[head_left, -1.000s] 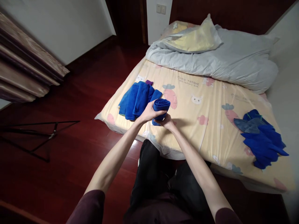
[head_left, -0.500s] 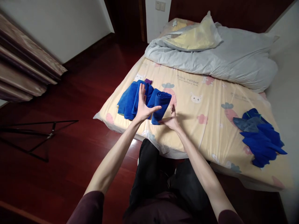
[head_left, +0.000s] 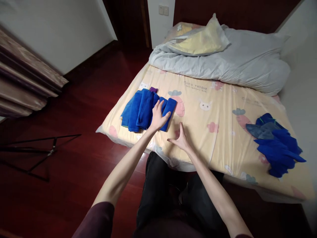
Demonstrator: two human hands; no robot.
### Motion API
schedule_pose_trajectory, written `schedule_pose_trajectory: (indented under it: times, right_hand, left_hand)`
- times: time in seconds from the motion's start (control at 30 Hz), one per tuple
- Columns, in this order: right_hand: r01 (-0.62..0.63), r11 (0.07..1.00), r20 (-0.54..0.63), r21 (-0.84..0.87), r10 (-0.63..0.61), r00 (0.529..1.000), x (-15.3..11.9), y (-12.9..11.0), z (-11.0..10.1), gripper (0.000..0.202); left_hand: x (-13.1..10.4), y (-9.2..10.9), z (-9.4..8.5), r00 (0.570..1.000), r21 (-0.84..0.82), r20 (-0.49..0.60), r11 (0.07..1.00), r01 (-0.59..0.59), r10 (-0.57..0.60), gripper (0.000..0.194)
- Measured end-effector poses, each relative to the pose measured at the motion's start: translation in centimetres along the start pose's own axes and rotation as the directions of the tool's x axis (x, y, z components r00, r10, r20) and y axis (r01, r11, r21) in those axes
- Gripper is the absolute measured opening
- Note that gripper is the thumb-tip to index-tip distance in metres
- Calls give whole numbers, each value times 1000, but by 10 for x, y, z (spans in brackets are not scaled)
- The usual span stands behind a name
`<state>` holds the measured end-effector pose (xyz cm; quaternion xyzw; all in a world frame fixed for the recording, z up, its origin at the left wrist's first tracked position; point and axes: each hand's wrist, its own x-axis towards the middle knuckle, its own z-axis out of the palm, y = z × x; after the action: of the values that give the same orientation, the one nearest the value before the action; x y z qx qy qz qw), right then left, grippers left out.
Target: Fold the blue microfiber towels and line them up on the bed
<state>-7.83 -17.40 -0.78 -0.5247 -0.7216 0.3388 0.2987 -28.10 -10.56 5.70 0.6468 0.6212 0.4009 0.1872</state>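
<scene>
The left hand (head_left: 158,117), fingers and thumb spread apart, is over the rightmost folded blue towel (head_left: 171,106), which lies on the bed (head_left: 193,114) at the end of a towel row (head_left: 140,110); contact cannot be told. The right hand (head_left: 182,139) is spread, empty, nearby. A sideways brush from the left thumb could loosen that bundle or skew the row.

I'm in a home bedroom: bed (head_left: 228,145), cartoon-print sheet (head_left: 193,109), bunched grey quilt (head_left: 252,62), curtain (head_left: 24,79), wall sockets (head_left: 163,10).
</scene>
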Motion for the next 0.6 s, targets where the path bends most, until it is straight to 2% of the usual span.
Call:
schedule_pose_trajectory:
  times: [0.07, 0.13, 0.2, 0.27, 0.33, 0.4, 0.47, 0.53, 0.6]
  right_hand:
    - [-10, 1000, 2, -9, 10, 1000, -32, 1, -9, 123]
    - [-17, 1000, 5, -12, 17, 1000, -77, 5, -21, 107]
    - [-71, 997, -40, -24, 70, 997, -134, 15, -31, 90]
    - [-155, 987, -140, -52, 146, 979, -199, 32, -38, 73]
    - [-281, 952, -296, -121, 235, 926, -264, 55, -43, 63]
    - [-376, 903, -415, -210, 265, 870, -321, 77, -45, 55]
    - [-410, 876, -465, -256, 260, 846, -359, 92, -46, 43]
    - [-419, 861, -467, -288, 256, 846, -375, 98, -47, 39]
    - [-410, 854, -435, -320, 252, 864, -375, 98, -48, 38]
  left_hand:
    - [12, 2, 26, 994, 219, 106, 976, 15, -39, 74]
    - [23, 6, 54, 972, 378, 233, 923, -67, -25, 70]
    - [33, 10, 80, 939, 455, 343, 875, -166, 0, 65]
    - [41, 9, 102, 926, 486, 375, 858, -165, -34, 61]
    - [49, 2, 118, 939, 506, 323, 860, -65, -120, 58]
    - [55, -13, 124, 947, 521, 250, 853, 43, -200, 55]
    - [59, -31, 122, 952, 523, 199, 847, 97, -232, 52]
    - [61, -48, 114, 960, 502, 167, 858, 113, -225, 49]
    - [64, -61, 104, 971, 456, 136, 883, 113, -195, 47]
